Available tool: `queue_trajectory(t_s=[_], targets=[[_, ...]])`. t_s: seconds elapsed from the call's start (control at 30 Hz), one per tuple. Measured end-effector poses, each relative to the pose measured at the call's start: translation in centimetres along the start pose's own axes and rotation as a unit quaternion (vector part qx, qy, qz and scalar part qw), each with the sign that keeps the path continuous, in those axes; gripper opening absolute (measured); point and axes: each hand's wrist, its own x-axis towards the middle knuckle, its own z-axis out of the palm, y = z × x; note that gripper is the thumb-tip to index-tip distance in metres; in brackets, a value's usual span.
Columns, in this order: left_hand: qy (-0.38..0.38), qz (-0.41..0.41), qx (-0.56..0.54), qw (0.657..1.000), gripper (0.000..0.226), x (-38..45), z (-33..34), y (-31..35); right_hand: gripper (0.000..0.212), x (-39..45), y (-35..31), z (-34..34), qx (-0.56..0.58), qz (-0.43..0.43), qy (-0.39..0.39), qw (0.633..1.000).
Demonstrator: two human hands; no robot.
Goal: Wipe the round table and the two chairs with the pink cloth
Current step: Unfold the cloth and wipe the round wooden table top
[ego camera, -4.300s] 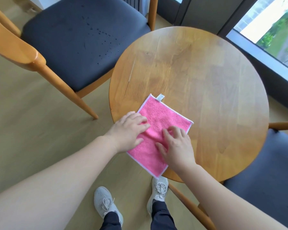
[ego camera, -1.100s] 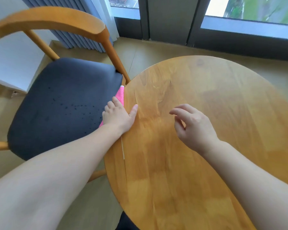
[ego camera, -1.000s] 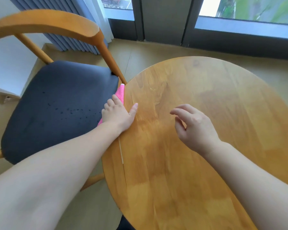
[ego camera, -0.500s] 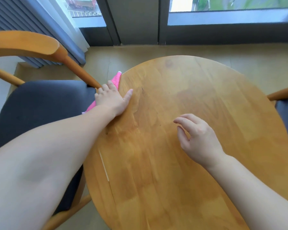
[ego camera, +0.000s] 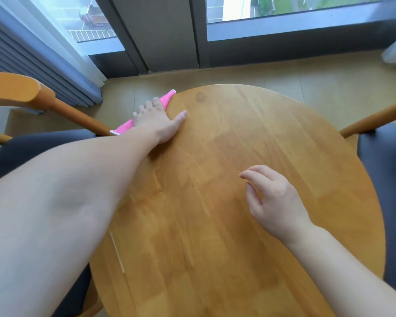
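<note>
The round wooden table (ego camera: 215, 213) fills the middle of the head view. My left hand (ego camera: 156, 121) is at its far-left rim, where it grips the pink cloth (ego camera: 167, 100). The fingers are curled over the cloth and down the rim, and the thumb lies on the tabletop. Most of the cloth is hidden under the hand; one corner pokes out ahead and another behind near the wrist. My right hand (ego camera: 274, 200) hovers over the table's right half with loosely curled fingers and holds nothing. The left chair (ego camera: 32, 147) has a dark seat. The right chair (ego camera: 389, 179) is partly in view.
The left chair's curved wooden backrest (ego camera: 21, 92) sits close to the table's left rim. A wooden arm of the right chair (ego camera: 375, 120) meets the right rim. Beyond the table are bare floor (ego camera: 284, 74), a grey window frame (ego camera: 165, 37) and blue-grey blinds (ego camera: 32, 65).
My left hand has slid the pink cloth along the table's left rim toward the far side. My right hand stays hovering over the tabletop. The view has turned toward the window.
</note>
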Motion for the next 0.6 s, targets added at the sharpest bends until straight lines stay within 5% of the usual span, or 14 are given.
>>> queue_trajectory(t_s=[0.6], targets=[[0.018, 0.147, 0.033, 0.988, 0.094, 2.6, -1.4, 11.3, 0.024, -2.6, 3.6, -3.6, -0.023, 0.031, 0.043, 0.998]])
